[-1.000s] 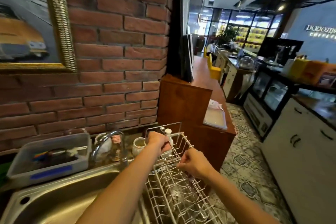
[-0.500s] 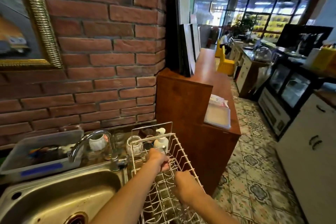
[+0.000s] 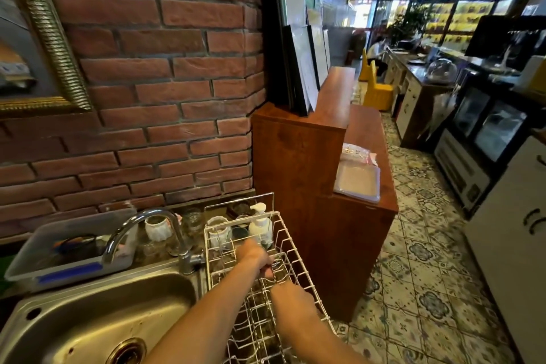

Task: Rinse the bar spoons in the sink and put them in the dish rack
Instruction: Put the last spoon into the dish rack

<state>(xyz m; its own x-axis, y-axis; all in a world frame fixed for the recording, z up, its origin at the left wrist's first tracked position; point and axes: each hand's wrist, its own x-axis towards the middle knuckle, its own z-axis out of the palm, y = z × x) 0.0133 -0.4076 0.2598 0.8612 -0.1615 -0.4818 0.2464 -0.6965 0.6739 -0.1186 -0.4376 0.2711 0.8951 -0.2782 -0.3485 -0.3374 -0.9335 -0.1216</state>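
Hands are down inside the white wire dish rack (image 3: 298,248) beside the sink. The left hand (image 3: 256,257) reaches far in with its fingers bent around something small and shiny, but I cannot tell if it is a bar spoon. The right hand (image 3: 291,303) sits just behind it, low among the wires, and I cannot tell if it holds anything. The shiny steel sink (image 3: 97,313) lies left of the rack, with a curved silver tap (image 3: 165,226) at its back edge. A white pump bottle (image 3: 260,224) stands behind the rack. A clear plastic tub (image 3: 68,248) rests near the red brick wall (image 3: 165,91).
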